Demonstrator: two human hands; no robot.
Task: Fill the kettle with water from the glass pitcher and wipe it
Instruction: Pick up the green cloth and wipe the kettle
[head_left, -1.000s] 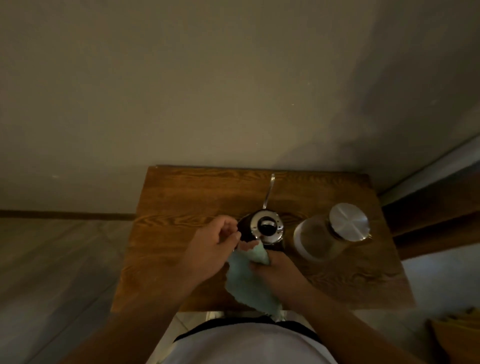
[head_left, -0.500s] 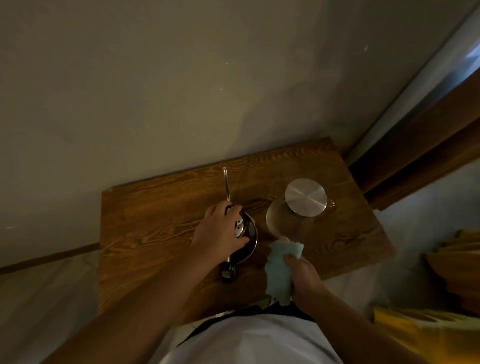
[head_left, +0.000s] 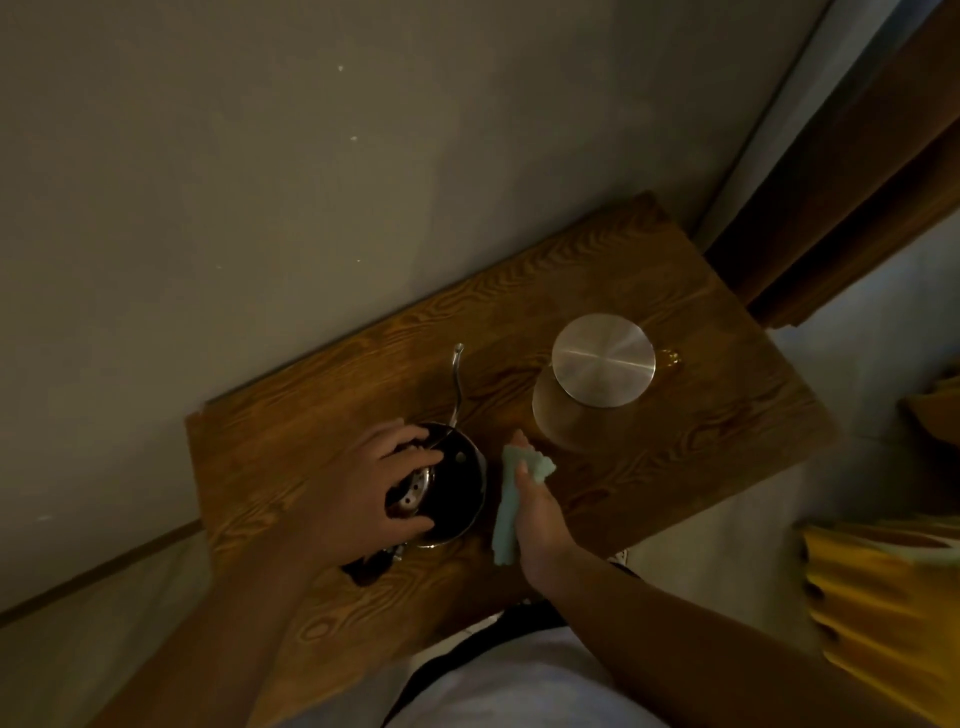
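Gleaming darkly, kettle shows perforated lid.

Dark round metal kettle with thin curved spout, upright, under left fingers; clear glass pitcher with round steel lid, upright, just beyond right fingertips; pale green cloth gripped by these.

head cam | steep downward, tilted | near, above table
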